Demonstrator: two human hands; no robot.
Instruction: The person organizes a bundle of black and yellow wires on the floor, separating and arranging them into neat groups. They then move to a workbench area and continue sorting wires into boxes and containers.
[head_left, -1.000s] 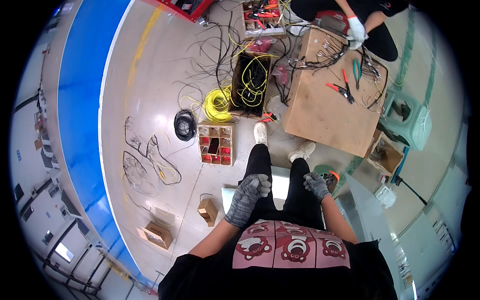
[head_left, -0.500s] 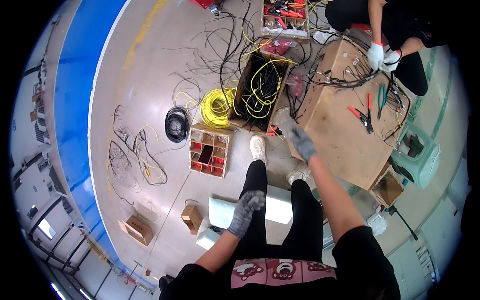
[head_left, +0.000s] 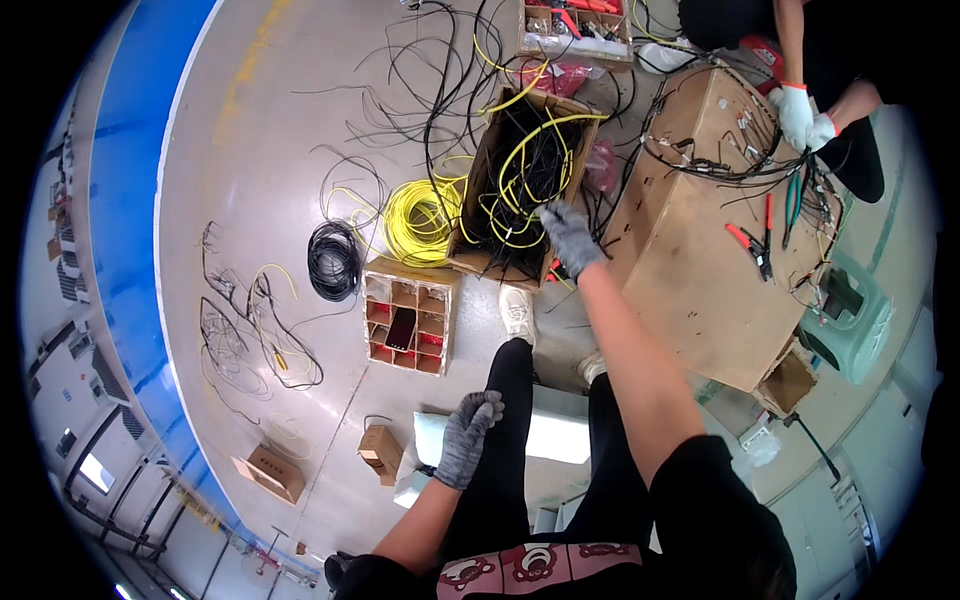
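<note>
My right hand (head_left: pixel 570 238), in a grey glove, reaches over the right edge of a cardboard box (head_left: pixel 520 270). Its fingers look loosely spread beside a tangle of black cables (head_left: pixel 512 180) and a loose yellow cable (head_left: pixel 500 172) in that box; I see nothing gripped. My left hand (head_left: pixel 468 437), gloved in grey too, hovers by my left thigh with its fingers curled in and nothing visible in them. Left of the cable box lie a yellow cable coil (head_left: pixel 420 222) and a black cable coil (head_left: pixel 333 260). In front stands a divided cardboard box (head_left: pixel 405 315) holding small parts and a dark phone-like slab (head_left: pixel 401 328).
On the right, a large brown board-topped box (head_left: pixel 690 290) carries wire bundles, red-handled pliers (head_left: pixel 755 250) and green-handled pliers (head_left: pixel 791 208). A co-worker's white-gloved hands (head_left: pixel 803 120) handle wires there. A green plastic stool (head_left: pixel 862 320) stands beyond. Loose wires (head_left: pixel 250 330) lie on the left floor.
My right hand has moved left and farther away, from beside the large brown box to the cable box's edge. The translucent thing near it no longer shows. My left hand shifted slightly left.
</note>
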